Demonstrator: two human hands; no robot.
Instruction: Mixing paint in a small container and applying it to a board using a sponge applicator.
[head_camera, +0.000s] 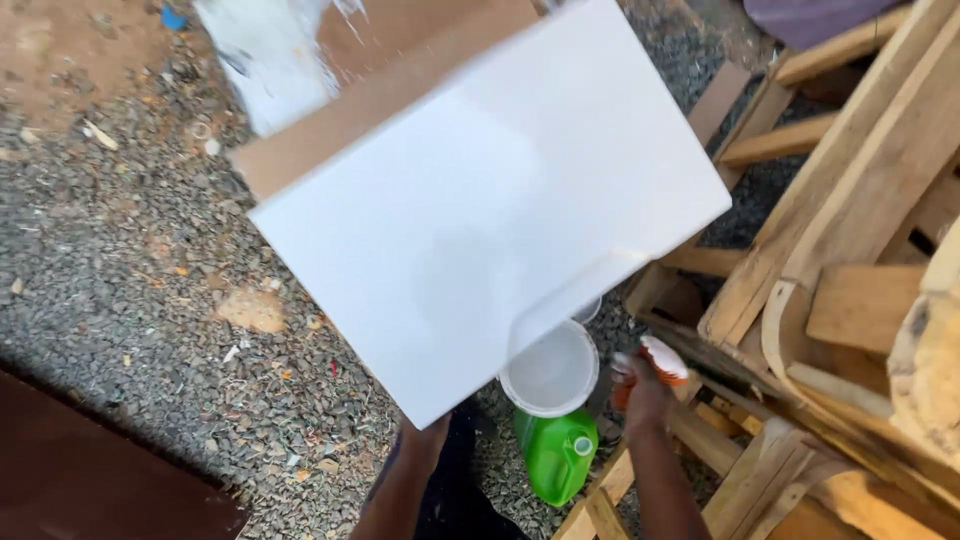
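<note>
From the head camera, a large flat white-painted rectangular board (490, 210) with a raw brown edge tilts above grey gravel ground (130, 250). The left hand (425, 435) props it from below at its near corner, fingers hidden behind the panel, so how tightly it grips cannot be told. The right hand (645, 385) is closed around what looks like a paint-smeared brush or pad (662, 358), blurred, just off the board's lower right edge. The face appears fully coated white; the edge remains bare. A white round plastic bucket (550, 370) and green plastic jug (555, 455) sit beneath, beside stacked wooden pallets (850, 200).
</note>
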